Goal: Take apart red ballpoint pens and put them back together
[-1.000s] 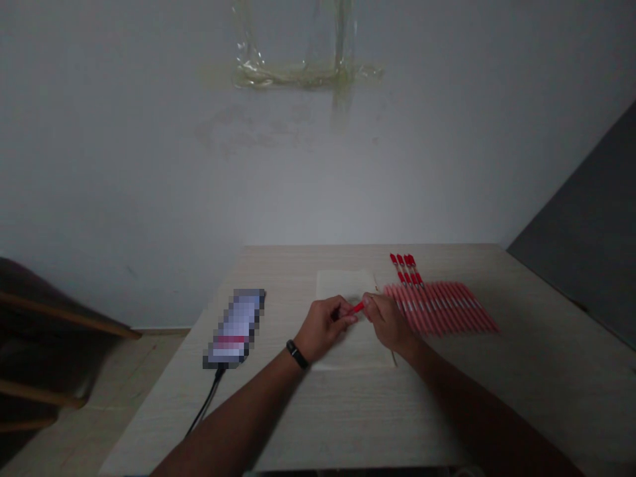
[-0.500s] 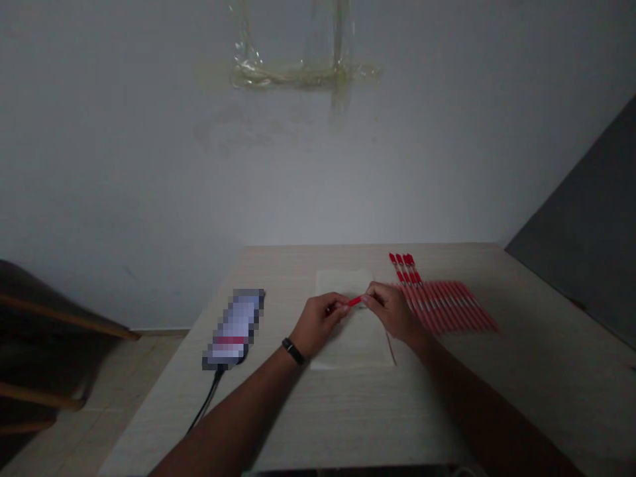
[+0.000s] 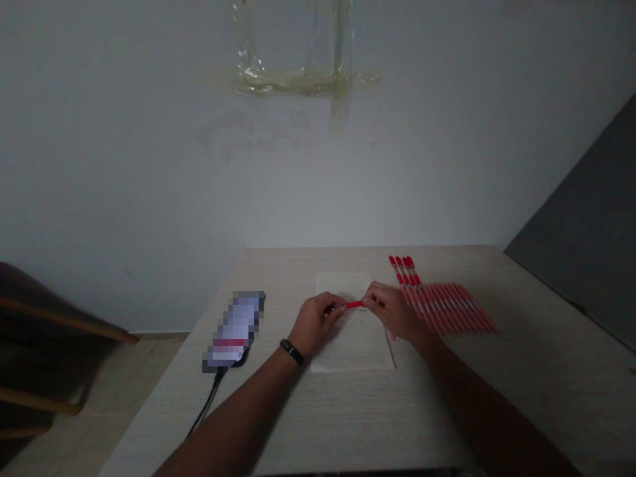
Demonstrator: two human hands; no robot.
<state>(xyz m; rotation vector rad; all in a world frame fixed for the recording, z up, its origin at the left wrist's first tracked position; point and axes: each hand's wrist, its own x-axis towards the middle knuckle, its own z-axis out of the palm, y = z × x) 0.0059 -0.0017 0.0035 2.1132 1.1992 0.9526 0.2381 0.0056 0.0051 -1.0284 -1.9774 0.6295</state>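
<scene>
Both hands meet over a pale sheet of paper [image 3: 355, 344] in the middle of the wooden table [image 3: 348, 411]. My left hand [image 3: 315, 323], with a black band on its wrist, pinches one end of a red pen [image 3: 354, 305]. My right hand [image 3: 392, 311] pinches the pen's other end. The pen lies level between the two sets of fingertips, just above the paper. To the right of my right hand, a row of several red pens [image 3: 442, 305] lies side by side on the table.
A phone [image 3: 233, 329] with a black cable lies on the table's left part. A plain wall with yellowed tape marks [image 3: 298, 73] rises behind the table. Dark wooden furniture [image 3: 44, 331] stands at the left, and a dark panel [image 3: 586, 245] at the right.
Both hands drifted slightly away from me and apart, showing more of the red pen between them. The pen went from tilted to level.
</scene>
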